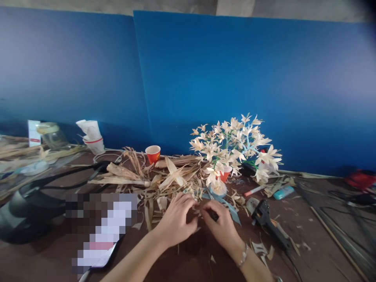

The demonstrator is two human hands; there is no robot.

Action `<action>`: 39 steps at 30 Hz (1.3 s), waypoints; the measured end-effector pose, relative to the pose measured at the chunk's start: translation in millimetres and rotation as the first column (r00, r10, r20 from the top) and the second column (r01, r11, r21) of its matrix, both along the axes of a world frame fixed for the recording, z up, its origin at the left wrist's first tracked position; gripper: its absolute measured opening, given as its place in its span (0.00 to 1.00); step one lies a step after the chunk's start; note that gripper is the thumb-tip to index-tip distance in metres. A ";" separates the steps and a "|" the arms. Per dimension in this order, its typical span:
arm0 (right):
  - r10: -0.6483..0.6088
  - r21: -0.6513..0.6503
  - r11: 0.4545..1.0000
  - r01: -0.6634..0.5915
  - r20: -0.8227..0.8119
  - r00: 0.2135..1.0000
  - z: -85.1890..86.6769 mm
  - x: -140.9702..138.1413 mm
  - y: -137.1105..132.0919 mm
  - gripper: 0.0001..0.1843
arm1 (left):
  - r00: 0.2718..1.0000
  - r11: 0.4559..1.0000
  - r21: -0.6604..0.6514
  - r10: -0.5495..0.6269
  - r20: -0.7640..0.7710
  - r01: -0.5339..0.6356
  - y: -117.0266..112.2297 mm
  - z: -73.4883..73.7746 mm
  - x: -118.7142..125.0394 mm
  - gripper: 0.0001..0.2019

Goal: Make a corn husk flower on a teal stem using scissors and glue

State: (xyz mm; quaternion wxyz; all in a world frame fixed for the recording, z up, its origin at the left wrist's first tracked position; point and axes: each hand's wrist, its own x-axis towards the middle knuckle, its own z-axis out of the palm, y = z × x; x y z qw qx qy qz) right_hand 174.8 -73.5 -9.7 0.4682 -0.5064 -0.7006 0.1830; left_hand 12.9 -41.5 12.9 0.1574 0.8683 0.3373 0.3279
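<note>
loose husks (173, 175) left, formed flowers (226, 158) right

the husks lie heaped beyond the left hand (179, 213), whose fingers curl downward; whether they pinch anything, i cannot tell. just beside it, the right hand (221, 224) is closed around a small dark object (214, 214), mostly hidden. farther right, the flowers bunch above a red cup (224, 174), seemingly finished; the husks suggest material left to use. a glue gun (272, 227) lies ungripped beyond.

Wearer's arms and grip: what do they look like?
Each grip is ungloved: left hand, right hand. No sleeves show on the forearms. The left wrist looks unadorned; the right wears a thin silvery bracelet. No cables or markings visible on either.
</note>
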 end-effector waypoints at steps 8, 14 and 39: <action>-0.044 0.013 0.999 0.043 0.067 0.997 0.7 0.5 -0.6 0.07 | 0.997 0.994 -0.112 0.006 0.073 0.002 6.3 -4.8 2.4 0.06; -0.045 0.076 0.997 0.029 0.208 0.977 4.7 -1.6 -2.6 0.07 | 0.999 0.998 -0.064 0.028 0.027 -0.026 6.5 -7.2 4.0 0.06; -0.303 0.208 0.948 0.241 0.363 0.881 -6.1 -10.1 -4.1 0.08 | 0.974 0.978 0.004 0.210 -0.081 -0.210 -5.0 -7.0 13.0 0.06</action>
